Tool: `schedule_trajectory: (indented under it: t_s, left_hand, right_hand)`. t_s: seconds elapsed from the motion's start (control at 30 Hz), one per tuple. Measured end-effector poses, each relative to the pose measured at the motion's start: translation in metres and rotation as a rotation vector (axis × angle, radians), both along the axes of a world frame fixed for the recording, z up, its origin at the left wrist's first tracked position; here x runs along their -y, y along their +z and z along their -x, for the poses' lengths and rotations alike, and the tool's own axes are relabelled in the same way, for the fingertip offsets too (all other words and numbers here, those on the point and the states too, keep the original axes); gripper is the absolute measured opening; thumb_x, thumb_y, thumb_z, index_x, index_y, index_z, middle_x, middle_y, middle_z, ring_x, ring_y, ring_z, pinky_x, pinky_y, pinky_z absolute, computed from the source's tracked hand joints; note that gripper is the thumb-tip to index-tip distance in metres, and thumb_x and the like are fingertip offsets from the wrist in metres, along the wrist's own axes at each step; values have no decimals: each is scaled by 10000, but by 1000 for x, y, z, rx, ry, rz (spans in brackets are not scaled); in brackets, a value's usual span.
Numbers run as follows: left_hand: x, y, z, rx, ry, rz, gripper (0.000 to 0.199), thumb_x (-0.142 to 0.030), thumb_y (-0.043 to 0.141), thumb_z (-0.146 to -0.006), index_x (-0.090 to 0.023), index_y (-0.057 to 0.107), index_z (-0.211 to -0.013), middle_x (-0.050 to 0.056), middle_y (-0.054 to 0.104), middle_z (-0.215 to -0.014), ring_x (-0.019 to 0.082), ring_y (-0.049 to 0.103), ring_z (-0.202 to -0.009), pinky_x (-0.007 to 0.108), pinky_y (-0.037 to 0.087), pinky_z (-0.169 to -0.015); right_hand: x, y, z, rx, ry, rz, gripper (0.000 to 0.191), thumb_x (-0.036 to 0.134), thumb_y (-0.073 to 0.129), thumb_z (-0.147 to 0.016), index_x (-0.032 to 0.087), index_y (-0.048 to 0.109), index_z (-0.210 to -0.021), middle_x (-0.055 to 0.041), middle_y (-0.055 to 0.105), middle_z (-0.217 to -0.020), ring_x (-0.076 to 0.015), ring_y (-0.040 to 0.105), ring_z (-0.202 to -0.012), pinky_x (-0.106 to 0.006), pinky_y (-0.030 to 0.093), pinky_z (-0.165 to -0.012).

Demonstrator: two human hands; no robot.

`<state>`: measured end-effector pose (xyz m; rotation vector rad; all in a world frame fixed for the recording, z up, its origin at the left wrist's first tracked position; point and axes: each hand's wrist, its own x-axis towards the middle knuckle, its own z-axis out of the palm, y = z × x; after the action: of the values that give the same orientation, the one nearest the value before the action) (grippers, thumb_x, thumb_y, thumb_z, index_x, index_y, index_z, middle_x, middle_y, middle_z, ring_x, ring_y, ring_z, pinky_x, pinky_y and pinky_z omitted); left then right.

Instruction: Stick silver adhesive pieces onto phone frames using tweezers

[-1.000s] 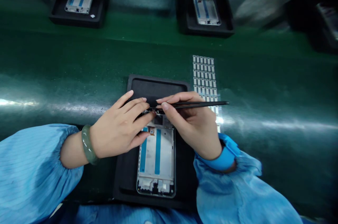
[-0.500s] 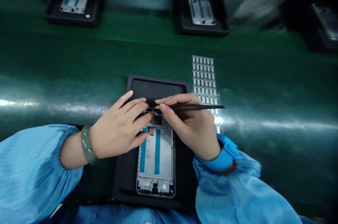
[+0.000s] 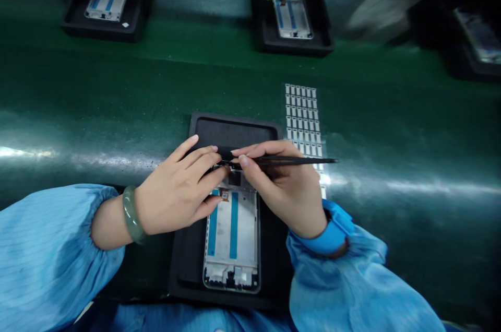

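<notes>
— barely anything moved: your right hand (image 3: 287,193) and its black tweezers (image 3: 289,161) shifted a touch right.
— and now?
— it pinches them, tips at the phone frame's (image 3: 231,235) far end, in the near black tray (image 3: 188,264). your left hand (image 3: 176,193), fingers curled, presses there.

A single head-worn camera looks forward and steeply down, close above the green bench (image 3: 117,86).
</notes>
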<state>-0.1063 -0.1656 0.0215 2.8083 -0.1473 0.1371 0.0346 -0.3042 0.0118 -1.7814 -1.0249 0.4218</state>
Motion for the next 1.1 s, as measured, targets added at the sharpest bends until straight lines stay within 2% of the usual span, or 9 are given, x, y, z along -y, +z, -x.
schedule_trajectory:
  t_s: [0.17,0.4,0.9,1.1]
  left_hand:
    - [0,0,0,10,2,5,385,-320,481,-893,-107,521,-1211,138,529,-1244,271,423,-1254,496,234,-1122]
    - [0,0,0,19,2,-1,391,-321,472,-898,-102,518,-1219,144,529,-1242,271,426,-1249,496,235,-1120]
    - [0,-1,0,14,0,-9,386,-321,480,-890,-109,523,-1210,143,530,-1234,274,436,-1240,497,237,-1119]
    - [0,0,0,7,3,-5,372,-325,478,-892,-108,533,-1190,140,532,-1225,274,425,-1250,495,228,-1123]
  right_hand:
    - [-1,1,1,46,-9,5,107,205,621,-822,215,542,-893,-32,674,-902,-173,668,-823,-288,564,-651]
    - [-1,0,1,-16,-20,-9,112,221,617,-828,219,537,-906,-35,677,-907,-181,672,-831,-301,568,-666]
    - [-2,0,2,90,-5,36,94,237,612,-830,213,571,-911,-32,676,-900,-174,668,-785,-284,557,-618]
    - [-2,2,4,148,-40,1,87,198,607,-820,220,553,-885,-24,663,-869,-174,663,-795,-287,548,-645]
